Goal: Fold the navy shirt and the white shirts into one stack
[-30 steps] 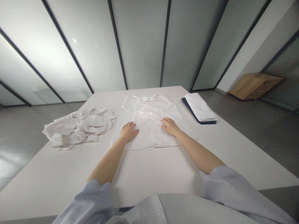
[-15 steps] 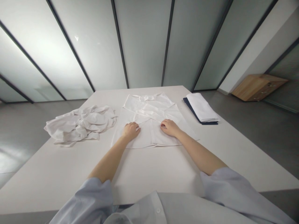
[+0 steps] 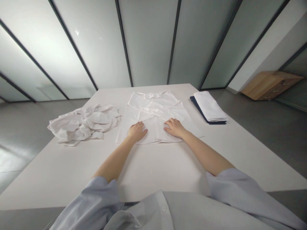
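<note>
Left hand [image 3: 137,131] and right hand [image 3: 175,127] lie open, palms down, gripping nothing visible, on a white shirt [image 3: 153,123] spread across the desk [image 3: 155,169], its length running from hem below the hands to collar [image 3: 153,95] pointing away beyond them.

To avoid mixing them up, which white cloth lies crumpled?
The heap on the left: bunched, while the garment under the left hand and right hand lies flat and the cloth on navy fabric is folded.
</note>
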`<act>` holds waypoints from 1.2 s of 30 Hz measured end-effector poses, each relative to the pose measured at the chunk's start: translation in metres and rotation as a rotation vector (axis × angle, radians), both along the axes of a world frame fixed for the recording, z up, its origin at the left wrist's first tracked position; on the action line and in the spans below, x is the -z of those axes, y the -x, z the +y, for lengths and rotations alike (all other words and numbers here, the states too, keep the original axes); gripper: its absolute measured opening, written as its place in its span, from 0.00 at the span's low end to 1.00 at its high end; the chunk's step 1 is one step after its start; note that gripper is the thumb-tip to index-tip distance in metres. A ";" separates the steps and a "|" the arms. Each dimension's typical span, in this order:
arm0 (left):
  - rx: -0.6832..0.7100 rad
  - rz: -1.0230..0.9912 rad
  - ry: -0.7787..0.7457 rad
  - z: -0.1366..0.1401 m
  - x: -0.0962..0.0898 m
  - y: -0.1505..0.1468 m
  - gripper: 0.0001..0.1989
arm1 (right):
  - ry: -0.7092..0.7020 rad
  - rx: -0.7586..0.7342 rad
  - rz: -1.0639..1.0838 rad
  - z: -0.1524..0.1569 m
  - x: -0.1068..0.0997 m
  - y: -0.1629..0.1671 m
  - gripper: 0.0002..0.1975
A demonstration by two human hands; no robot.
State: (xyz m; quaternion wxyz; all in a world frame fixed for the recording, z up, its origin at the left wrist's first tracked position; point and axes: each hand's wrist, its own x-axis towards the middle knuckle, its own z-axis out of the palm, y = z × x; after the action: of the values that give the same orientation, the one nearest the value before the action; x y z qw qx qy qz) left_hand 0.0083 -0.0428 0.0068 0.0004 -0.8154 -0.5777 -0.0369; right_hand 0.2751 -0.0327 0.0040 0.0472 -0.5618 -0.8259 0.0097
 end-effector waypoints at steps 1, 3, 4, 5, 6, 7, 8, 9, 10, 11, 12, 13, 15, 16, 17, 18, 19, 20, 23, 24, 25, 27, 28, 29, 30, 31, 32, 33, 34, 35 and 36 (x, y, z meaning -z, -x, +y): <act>-0.003 -0.005 0.002 0.001 0.002 0.000 0.23 | -0.005 -0.001 0.005 0.001 0.002 0.000 0.21; -0.016 -0.018 0.010 0.001 0.005 0.000 0.26 | -0.016 0.000 0.014 0.002 0.005 -0.001 0.22; -0.020 -0.024 0.015 0.002 0.006 0.001 0.27 | -0.022 -0.001 0.019 0.003 0.006 -0.002 0.22; -0.021 -0.030 0.020 0.002 0.007 0.001 0.27 | -0.027 -0.002 0.024 0.003 0.007 -0.003 0.22; -0.020 -0.036 0.023 0.003 0.007 0.001 0.28 | -0.031 -0.005 0.030 0.004 0.007 -0.003 0.22; -0.019 -0.043 0.022 0.003 0.008 0.002 0.28 | -0.034 -0.009 0.037 0.004 0.008 -0.004 0.22; -0.017 -0.049 0.019 0.004 0.008 0.002 0.28 | -0.038 -0.014 0.045 0.005 0.008 -0.004 0.22; -0.014 -0.057 0.012 0.004 0.008 0.003 0.28 | -0.043 -0.017 0.053 0.006 0.009 -0.004 0.22; -0.010 -0.064 0.004 0.005 0.009 0.003 0.28 | -0.049 -0.019 0.062 0.006 0.010 -0.005 0.22; -0.006 -0.071 -0.005 0.006 0.010 0.004 0.28 | -0.056 -0.019 0.070 0.006 0.010 -0.005 0.22; -0.001 -0.078 -0.013 0.006 0.010 0.005 0.27 | -0.064 -0.018 0.079 0.007 0.011 -0.005 0.22; 0.006 -0.085 -0.019 0.007 0.011 0.006 0.27 | -0.072 -0.018 0.087 0.007 0.012 -0.005 0.21; 0.035 -0.104 -0.037 0.007 0.011 0.006 0.26 | -0.091 -0.018 0.105 0.008 0.013 -0.005 0.21; 0.062 -0.121 -0.051 0.007 0.011 0.006 0.25 | -0.104 -0.022 0.116 0.008 0.014 -0.006 0.20; 0.100 -0.142 -0.066 0.005 0.010 0.006 0.25 | -0.117 -0.028 0.129 0.009 0.014 -0.006 0.20; 0.149 -0.170 -0.079 0.004 0.009 0.005 0.24 | -0.131 -0.038 0.143 0.009 0.015 -0.006 0.19; 0.206 -0.201 -0.088 0.001 0.008 0.003 0.23 | -0.146 -0.050 0.158 0.009 0.015 -0.006 0.18; 0.266 -0.233 -0.089 -0.002 0.006 0.000 0.24 | -0.160 -0.061 0.175 0.009 0.015 -0.007 0.18; 0.419 -0.310 -0.076 -0.012 0.002 -0.010 0.30 | -0.195 -0.092 0.227 0.010 0.015 -0.007 0.14; 0.456 -0.322 -0.072 -0.016 0.001 -0.014 0.33 | -0.206 -0.099 0.243 0.010 0.015 -0.007 0.13; 0.488 -0.325 -0.069 -0.019 0.001 -0.017 0.36 | -0.216 -0.107 0.259 0.010 0.015 -0.007 0.12; 0.536 -0.316 -0.062 -0.023 0.001 -0.024 0.37 | -0.236 -0.124 0.284 0.011 0.016 -0.007 0.11; 0.553 -0.307 -0.056 -0.024 0.002 -0.027 0.34 | -0.245 -0.136 0.294 0.011 0.015 -0.007 0.10; 0.565 -0.297 -0.050 -0.025 0.002 -0.029 0.31 | -0.253 -0.150 0.303 0.011 0.015 -0.006 0.09; 0.572 -0.288 -0.042 -0.025 0.003 -0.031 0.26 | -0.258 -0.166 0.310 0.011 0.014 -0.006 0.09; 0.576 -0.279 -0.034 -0.024 0.004 -0.032 0.22 | -0.258 -0.182 0.315 0.010 0.013 -0.005 0.08; 0.579 -0.271 -0.025 -0.024 0.004 -0.032 0.20 | -0.251 -0.196 0.317 0.009 0.011 -0.003 0.08; 0.580 -0.264 -0.017 -0.023 0.004 -0.033 0.18 | -0.237 -0.210 0.315 0.008 0.009 -0.002 0.08; 0.579 -0.258 -0.011 -0.023 0.004 -0.033 0.16 | -0.213 -0.222 0.308 0.006 0.007 0.000 0.08; 0.575 -0.253 -0.008 -0.023 0.004 -0.033 0.15 | -0.184 -0.233 0.299 0.004 0.004 0.002 0.08; 0.569 -0.248 -0.006 -0.023 0.003 -0.034 0.14 | -0.153 -0.245 0.288 0.003 0.002 0.003 0.08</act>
State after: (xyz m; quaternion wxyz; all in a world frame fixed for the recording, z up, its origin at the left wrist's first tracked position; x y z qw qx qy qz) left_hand 0.0418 -0.0659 0.0036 -0.0781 -0.9337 -0.3216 -0.1365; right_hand 0.2718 -0.0301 0.0022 0.2059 -0.4447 -0.8711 0.0329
